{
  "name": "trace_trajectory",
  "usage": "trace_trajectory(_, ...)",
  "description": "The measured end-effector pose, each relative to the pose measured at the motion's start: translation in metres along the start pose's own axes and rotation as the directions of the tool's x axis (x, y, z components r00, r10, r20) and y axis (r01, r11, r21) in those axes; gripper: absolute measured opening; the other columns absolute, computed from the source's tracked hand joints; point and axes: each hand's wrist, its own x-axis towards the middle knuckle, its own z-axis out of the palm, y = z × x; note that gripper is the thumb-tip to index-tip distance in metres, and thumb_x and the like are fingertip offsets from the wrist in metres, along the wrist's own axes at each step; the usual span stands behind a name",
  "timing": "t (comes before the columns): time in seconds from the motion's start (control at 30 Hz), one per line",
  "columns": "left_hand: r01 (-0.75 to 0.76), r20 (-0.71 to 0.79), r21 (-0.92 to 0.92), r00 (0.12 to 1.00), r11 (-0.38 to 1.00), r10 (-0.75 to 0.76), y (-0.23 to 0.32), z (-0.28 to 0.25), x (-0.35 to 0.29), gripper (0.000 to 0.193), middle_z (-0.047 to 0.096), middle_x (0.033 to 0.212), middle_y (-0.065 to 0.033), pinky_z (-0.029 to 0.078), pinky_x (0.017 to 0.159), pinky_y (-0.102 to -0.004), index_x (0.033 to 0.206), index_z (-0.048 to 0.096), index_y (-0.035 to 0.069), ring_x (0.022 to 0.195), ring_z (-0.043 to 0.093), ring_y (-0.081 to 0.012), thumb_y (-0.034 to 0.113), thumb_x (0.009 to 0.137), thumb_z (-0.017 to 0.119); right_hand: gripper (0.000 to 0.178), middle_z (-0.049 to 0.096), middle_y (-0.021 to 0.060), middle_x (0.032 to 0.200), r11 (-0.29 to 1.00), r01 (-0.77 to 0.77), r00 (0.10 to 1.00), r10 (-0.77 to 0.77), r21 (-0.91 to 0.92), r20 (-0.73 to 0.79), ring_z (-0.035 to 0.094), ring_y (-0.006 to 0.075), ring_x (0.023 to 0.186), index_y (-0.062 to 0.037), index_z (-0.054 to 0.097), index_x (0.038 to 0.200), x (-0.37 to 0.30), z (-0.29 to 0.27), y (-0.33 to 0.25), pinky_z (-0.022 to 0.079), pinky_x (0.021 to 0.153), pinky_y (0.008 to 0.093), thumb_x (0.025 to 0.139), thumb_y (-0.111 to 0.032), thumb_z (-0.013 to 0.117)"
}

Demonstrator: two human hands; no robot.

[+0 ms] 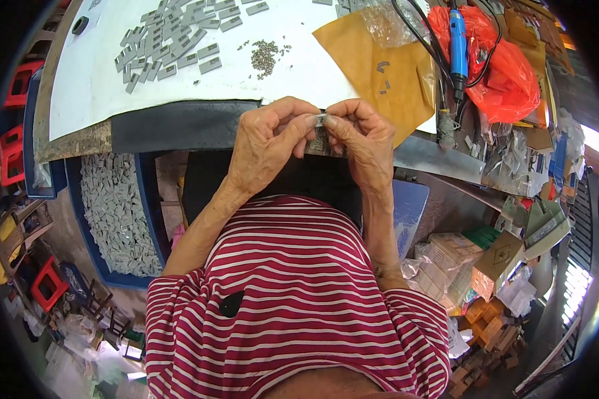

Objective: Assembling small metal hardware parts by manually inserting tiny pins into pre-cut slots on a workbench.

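Head view. Left hand [267, 138] and right hand [366, 138] both drawn to a tight fingertip pinch on one small grey piece [321, 120], held at the bench's [180, 126] front edge. Likely risk: slack or uneven pressure lets it slip, dropping off the bench.

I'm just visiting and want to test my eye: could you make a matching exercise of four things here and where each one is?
1. Small pale piece
2. Heap of tiny metal parts
3. Blue tool
4. Blue tray

A. In front of a red plastic bag
B. At the person's left, filled with grey pieces
C. Between the fingertips of the left hand and right hand
D. On the white sheet

Pairs: 1-C, 2-D, 3-A, 4-B
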Motion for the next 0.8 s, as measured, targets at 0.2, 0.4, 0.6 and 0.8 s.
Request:
trace_trajectory(0.2,-0.007,0.017,0.023,1.0,1.0,0.007,-0.0016,0.0007,-0.0005,0.014,0.055,0.063,-0.0008,0.038,0.045,-0.0166,0.087,0.06,-0.001,0.051,0.047,-0.0037,0.01,0.086,0.052,0.012,0.054,0.0016,0.063,0.997,-0.014,0.999,0.011,0.078,0.032,0.049,0.005,0.054,0.0014,0.056,0.085,-0.0006,0.0007,0.0006,0.039,0.047,0.016,0.079,-0.008,0.061)
trace_trajectory(0.4,0.001,0.023,-0.043,1.0,0.999,0.0,-0.0024,0.0007,-0.0001,0.014,0.055,0.063,-0.0012,0.039,0.046,-0.0164,0.088,0.06,-0.002,0.051,0.047,-0.0037,0.009,0.087,0.051,0.012,0.053,0.0005,0.061,1.0,0.007,1.0,-0.007,0.02,0.015,0.047,0.0042,0.05,0.0014,0.055,0.084,-0.0007,0.0035,0.0003,0.036,0.044,0.0159,0.079,-0.007,0.062)
trace_trajectory(0.6,0.019,0.03,-0.072,0.999,0.997,-0.017,-0.0035,0.0002,0.0011,0.014,0.055,0.064,-0.0018,0.039,0.046,-0.016,0.09,0.059,-0.002,0.051,0.048,-0.0036,0.009,0.087,0.05,0.013,0.052,-0.0012,0.059,0.996,0.027,0.999,-0.029,-0.09,-0.014,0.045,0.0031,0.047,0.0008,0.055,0.083,-0.0004,0.0053,-0.0023,0.034,0.043,0.0154,0.078,-0.008,0.063)
trace_trajectory(0.8,0.092,0.053,-0.185,0.995,0.978,-0.084,-0.0054,-0.0049,0.0026,0.017,0.057,0.065,-0.0033,0.038,0.046,-0.0154,0.094,0.056,-0.003,0.051,0.05,-0.0041,0.011,0.087,0.05,0.016,0.053,0.0011,0.062,0.996,-0.039,0.998,0.035,0.083,0.048,0.046,0.0046,0.051,0.002,0.055,0.088,-0.0006,0.0036,-0.0021,0.036,0.044,0.0161,0.082,-0.013,0.06)
